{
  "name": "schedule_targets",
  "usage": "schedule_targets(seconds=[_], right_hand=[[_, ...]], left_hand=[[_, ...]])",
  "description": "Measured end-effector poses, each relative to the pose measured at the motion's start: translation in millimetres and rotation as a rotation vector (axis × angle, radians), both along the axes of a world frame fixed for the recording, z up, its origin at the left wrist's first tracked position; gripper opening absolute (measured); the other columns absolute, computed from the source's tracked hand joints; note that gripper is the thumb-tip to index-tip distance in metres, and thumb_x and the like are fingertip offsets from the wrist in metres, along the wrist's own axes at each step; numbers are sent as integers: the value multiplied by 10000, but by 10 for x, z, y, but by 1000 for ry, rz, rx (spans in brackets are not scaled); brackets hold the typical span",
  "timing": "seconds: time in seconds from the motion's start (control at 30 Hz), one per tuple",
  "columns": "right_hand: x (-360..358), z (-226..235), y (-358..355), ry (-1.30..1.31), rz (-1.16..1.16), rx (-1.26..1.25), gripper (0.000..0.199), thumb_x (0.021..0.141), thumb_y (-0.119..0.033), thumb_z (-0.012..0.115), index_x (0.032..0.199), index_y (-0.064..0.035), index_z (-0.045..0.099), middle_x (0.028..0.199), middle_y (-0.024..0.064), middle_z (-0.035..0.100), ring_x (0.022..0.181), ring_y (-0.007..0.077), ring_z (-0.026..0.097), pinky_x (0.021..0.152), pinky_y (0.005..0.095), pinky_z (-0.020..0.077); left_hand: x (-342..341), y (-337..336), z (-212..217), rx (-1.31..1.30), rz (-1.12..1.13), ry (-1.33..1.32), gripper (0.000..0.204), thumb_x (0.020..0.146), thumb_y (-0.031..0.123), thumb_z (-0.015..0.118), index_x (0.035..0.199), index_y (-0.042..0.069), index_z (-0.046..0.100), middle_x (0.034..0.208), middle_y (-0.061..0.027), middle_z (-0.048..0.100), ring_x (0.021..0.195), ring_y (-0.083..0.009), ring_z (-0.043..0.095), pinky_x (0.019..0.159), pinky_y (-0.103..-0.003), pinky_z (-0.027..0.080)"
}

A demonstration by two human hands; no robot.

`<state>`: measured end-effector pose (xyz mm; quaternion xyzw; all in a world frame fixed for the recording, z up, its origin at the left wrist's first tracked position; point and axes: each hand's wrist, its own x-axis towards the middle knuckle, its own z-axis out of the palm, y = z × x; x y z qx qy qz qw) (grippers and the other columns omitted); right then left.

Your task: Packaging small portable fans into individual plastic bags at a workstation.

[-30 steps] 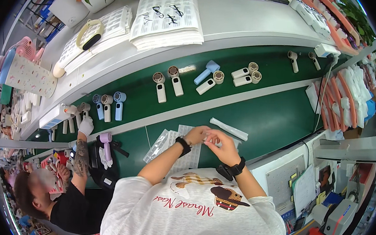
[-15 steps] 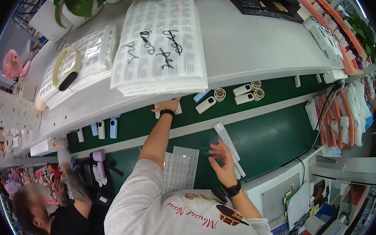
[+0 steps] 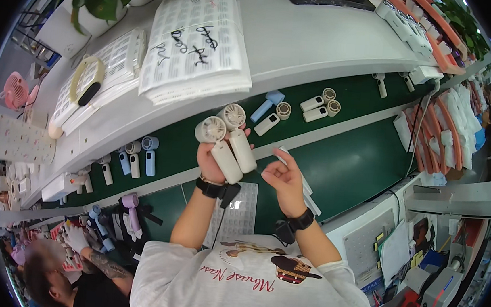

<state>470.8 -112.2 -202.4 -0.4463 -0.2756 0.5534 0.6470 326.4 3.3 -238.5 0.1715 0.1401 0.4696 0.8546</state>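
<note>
Two white fans (image 3: 225, 159) are needing steady support in the gripping left hand (image 3: 207, 160); the right hand's (image 3: 285, 182) grip is unclear.

A cream-white plastic handheld fan with a round spoked head and smooth rounded-bar handle (image 3: 221, 153) lies cradled in the left grip (image 3: 205, 164), above the bench (image 3: 337, 158). A second cream-white handheld fan of matching shape (image 3: 239, 141) lies alongside it on the right, slightly farther out. Both slant, heads pointing away from the person, plain handle faces up.
</note>
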Motion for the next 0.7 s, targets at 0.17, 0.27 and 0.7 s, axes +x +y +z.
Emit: schedule_targets(seconds=[0.17, 0.27, 0.7], right_hand=[[-214, 256, -122, 103, 98, 13, 596, 798, 36, 672, 1327, -31, 406, 850, 18, 621, 810, 76, 578, 748, 210, 436], [-304, 405, -211, 99, 106, 21, 609, 799, 37, 665, 1338, -37, 391, 831, 13, 612, 784, 72, 563, 727, 204, 421], [-395, 498, -481, -35, 38, 166, 568, 824, 14, 646, 1324, -41, 381, 816, 17, 592, 745, 67, 529, 675, 193, 408]], left_hand=[[-128, -501, 492, 93, 59, -314, 376, 796, 394, 468, 1016, 97, 537, 1399, -163, 408, 1292, -325, 411, 982, -617, 371], [-182, -656, 682, 141, 84, -301, 314, 804, 402, 465, 914, 112, 507, 1397, -165, 407, 1301, -328, 400, 992, -626, 356], [-196, -929, 864, 259, 145, -291, 285, 791, 375, 489, 893, 109, 493, 1364, -169, 429, 1303, -327, 399, 991, -605, 373]])
